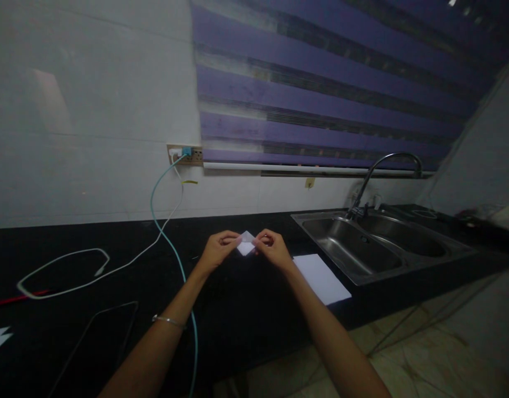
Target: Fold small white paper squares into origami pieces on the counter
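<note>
A small piece of folded white paper (pixel 246 244), diamond-shaped from here, is held up over the black counter between my two hands. My left hand (pixel 219 247) pinches its left corner with thumb and fingers. On the opposite corner, my right hand (pixel 274 249) grips it the same way. Below my right forearm's side lies a stack of white paper sheets (pixel 323 279), beside the sink. The back of the folded paper and some fingertips are hidden.
A double steel sink (pixel 353 246) with a curved faucet (pixel 364 185) is at right. A teal cable (pixel 171 246) runs from the wall socket past my left arm. A white cable (pixel 72 251), a red object (pixel 14 299) and a dark flat device (pixel 99 348) lie at left.
</note>
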`<action>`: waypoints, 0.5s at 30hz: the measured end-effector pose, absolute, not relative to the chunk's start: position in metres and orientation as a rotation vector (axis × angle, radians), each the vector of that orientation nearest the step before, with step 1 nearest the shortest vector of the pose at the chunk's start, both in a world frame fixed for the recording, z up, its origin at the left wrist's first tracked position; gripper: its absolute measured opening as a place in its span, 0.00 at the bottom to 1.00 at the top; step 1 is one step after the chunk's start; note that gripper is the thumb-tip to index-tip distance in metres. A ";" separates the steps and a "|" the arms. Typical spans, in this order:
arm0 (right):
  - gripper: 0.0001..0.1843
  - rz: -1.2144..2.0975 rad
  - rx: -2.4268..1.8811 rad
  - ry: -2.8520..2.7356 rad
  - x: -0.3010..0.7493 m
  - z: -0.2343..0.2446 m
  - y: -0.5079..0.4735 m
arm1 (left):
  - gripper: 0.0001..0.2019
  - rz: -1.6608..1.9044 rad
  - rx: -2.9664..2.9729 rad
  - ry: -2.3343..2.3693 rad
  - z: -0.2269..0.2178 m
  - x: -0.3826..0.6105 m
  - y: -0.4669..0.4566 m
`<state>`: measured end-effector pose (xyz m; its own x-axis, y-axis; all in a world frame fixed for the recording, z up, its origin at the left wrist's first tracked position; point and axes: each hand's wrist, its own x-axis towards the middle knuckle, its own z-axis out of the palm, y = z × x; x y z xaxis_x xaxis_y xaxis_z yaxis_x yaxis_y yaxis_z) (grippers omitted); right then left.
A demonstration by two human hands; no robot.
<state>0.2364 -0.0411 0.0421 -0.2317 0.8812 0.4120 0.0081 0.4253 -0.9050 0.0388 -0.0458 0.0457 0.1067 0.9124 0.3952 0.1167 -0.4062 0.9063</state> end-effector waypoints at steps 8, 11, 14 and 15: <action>0.15 1.022 -0.796 -1.528 0.234 0.041 -0.039 | 0.12 1.422 1.607 1.037 0.043 0.039 -0.043; 0.15 1.043 -0.802 -1.481 0.232 0.042 -0.039 | 0.12 1.432 1.606 1.023 0.041 0.040 -0.042; 0.14 1.042 -0.828 -1.444 0.231 0.046 -0.041 | 0.11 1.479 1.613 1.019 0.043 0.040 -0.043; 0.14 1.029 -0.837 -1.437 0.232 0.047 -0.042 | 0.11 1.493 1.620 1.028 0.044 0.040 -0.044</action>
